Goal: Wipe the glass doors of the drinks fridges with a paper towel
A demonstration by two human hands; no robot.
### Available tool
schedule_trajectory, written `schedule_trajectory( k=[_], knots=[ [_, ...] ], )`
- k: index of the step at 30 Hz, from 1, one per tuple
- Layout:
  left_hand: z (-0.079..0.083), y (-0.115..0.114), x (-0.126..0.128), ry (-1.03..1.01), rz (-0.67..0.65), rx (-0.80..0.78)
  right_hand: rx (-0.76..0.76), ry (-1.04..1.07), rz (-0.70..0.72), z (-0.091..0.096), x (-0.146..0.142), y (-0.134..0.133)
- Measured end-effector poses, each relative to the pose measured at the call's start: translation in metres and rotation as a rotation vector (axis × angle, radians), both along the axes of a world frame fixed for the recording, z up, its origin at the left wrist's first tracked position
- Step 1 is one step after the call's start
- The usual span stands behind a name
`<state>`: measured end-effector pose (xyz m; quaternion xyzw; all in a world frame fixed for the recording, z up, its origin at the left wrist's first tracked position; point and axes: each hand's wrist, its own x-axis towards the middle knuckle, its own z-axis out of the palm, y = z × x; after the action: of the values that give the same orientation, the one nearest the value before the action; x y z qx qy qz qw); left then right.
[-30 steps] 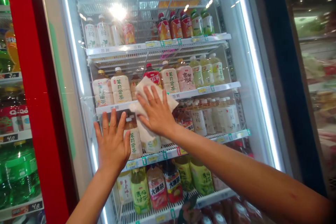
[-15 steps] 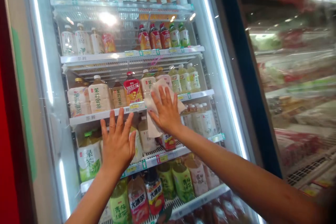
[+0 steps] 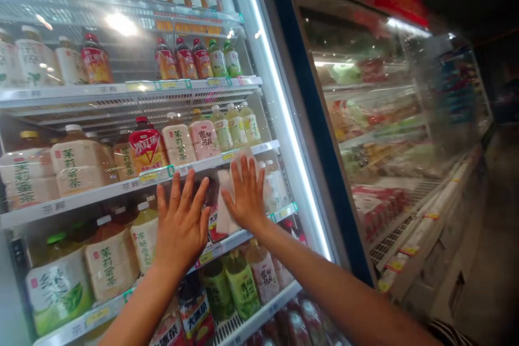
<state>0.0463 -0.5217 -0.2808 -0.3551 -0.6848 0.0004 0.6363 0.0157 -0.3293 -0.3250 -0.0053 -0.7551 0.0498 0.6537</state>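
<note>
My right hand (image 3: 246,194) lies flat with its fingers spread, pinning a white cloth (image 3: 225,208) under the palm against the glass door (image 3: 133,54) of a lit drinks fridge. The cloth sticks out on the left of the hand and above the fingertips. To its left, my left hand (image 3: 182,224) is held up empty, fingers apart and palm toward the door. Whether it touches the glass I cannot tell. Behind the glass stand a red-labelled tea bottle (image 3: 146,146) and a pink-labelled bottle (image 3: 204,138), just above the hands.
Shelves (image 3: 93,189) of bottled drinks fill the fridge. A bright light strip (image 3: 287,113) and a dark blue frame (image 3: 320,124) run down its right side. Further right stands an open-looking chilled case (image 3: 409,227) with packaged goods. Ceiling light glares (image 3: 121,24) on the glass.
Both hands have shifted right across the fridge front, the cloth moving with my right hand toward the door's right side. The camera has turned right, showing more of the chilled case.
</note>
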Motion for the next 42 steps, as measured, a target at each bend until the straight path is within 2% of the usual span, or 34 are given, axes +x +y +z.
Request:
schedule_trajectory(
  k=[3, 4, 6, 9, 11, 12, 15, 16, 17, 18, 19, 22, 23, 24, 25, 28, 29, 30, 31, 32, 35, 36, 37, 38, 42],
  knots=[
    [-0.018, 0.014, 0.001, -0.013, -0.014, -0.029, 0.098, -0.032, 0.077, -0.072, 0.009, -0.004],
    [-0.027, 0.018, 0.002, -0.022, -0.013, -0.038, 0.119, -0.042, 0.095, -0.089, 0.012, -0.001],
    [-0.049, 0.025, 0.005, -0.049, -0.012, -0.055, 0.090, -0.045, 0.100, -0.101, 0.013, 0.009],
    [-0.084, 0.032, 0.011, -0.097, -0.012, -0.070, -0.071, -0.017, 0.052, -0.089, 0.010, 0.025],
    [-0.108, 0.034, 0.015, -0.131, -0.004, -0.083, -0.142, -0.023, 0.034, -0.098, 0.009, 0.023],
    [-0.119, 0.034, 0.016, -0.148, 0.002, -0.088, -0.146, -0.034, 0.041, -0.113, 0.009, 0.017],
    [-0.148, 0.029, 0.019, -0.176, 0.032, -0.100, -0.084, -0.059, 0.092, -0.180, 0.015, -0.003],
    [-0.155, 0.026, 0.020, -0.178, 0.039, -0.106, -0.066, -0.065, 0.107, -0.197, 0.017, -0.006],
    [-0.162, 0.024, 0.020, -0.178, 0.046, -0.117, -0.058, -0.067, 0.120, -0.207, 0.018, -0.005],
    [-0.167, 0.021, 0.020, -0.180, 0.048, -0.128, -0.069, -0.069, 0.126, -0.208, 0.019, 0.000],
    [-0.171, 0.020, 0.020, -0.188, 0.047, -0.136, -0.095, -0.066, 0.124, -0.201, 0.018, 0.008],
    [-0.180, 0.018, 0.021, -0.221, 0.039, -0.135, -0.191, -0.033, 0.086, -0.162, 0.012, 0.036],
    [-0.182, 0.019, 0.022, -0.232, 0.044, -0.129, -0.206, -0.029, 0.074, -0.156, 0.011, 0.041],
    [-0.185, 0.019, 0.023, -0.242, 0.053, -0.119, -0.214, -0.030, 0.067, -0.160, 0.012, 0.042],
    [-0.188, 0.019, 0.024, -0.250, 0.064, -0.109, -0.215, -0.037, 0.065, -0.173, 0.015, 0.040],
    [-0.202, 0.013, 0.029, -0.277, 0.121, -0.081, -0.189, -0.078, 0.081, -0.244, 0.028, 0.018],
    [-0.207, 0.010, 0.030, -0.284, 0.142, -0.076, -0.156, -0.096, 0.090, -0.265, 0.031, 0.011],
    [-0.211, 0.006, 0.030, -0.291, 0.161, -0.073, -0.136, -0.080, 0.094, -0.277, 0.033, 0.006],
    [-0.215, 0.002, 0.030, -0.296, 0.178, -0.068, -0.151, -0.095, 0.102, -0.279, 0.032, 0.004],
    [-0.218, -0.001, 0.029, -0.299, 0.188, -0.064, -0.168, -0.096, 0.112, -0.271, 0.030, 0.005],
    [-0.221, -0.006, 0.026, -0.304, 0.191, -0.035, -0.226, -0.062, 0.131, -0.222, 0.019, 0.010],
    [-0.221, -0.007, 0.024, -0.303, 0.187, -0.023, -0.237, -0.047, 0.130, -0.210, 0.017, 0.009],
    [-0.221, -0.007, 0.024, -0.302, 0.182, -0.013, -0.242, -0.044, 0.125, -0.207, 0.017, 0.005],
    [-0.222, -0.008, 0.023, -0.302, 0.178, 0.001, -0.234, -0.052, 0.122, -0.212, 0.018, -0.001],
    [-0.228, -0.016, 0.025, -0.314, 0.154, 0.050, -0.159, -0.138, 0.126, -0.258, 0.029, -0.037]
  ],
)
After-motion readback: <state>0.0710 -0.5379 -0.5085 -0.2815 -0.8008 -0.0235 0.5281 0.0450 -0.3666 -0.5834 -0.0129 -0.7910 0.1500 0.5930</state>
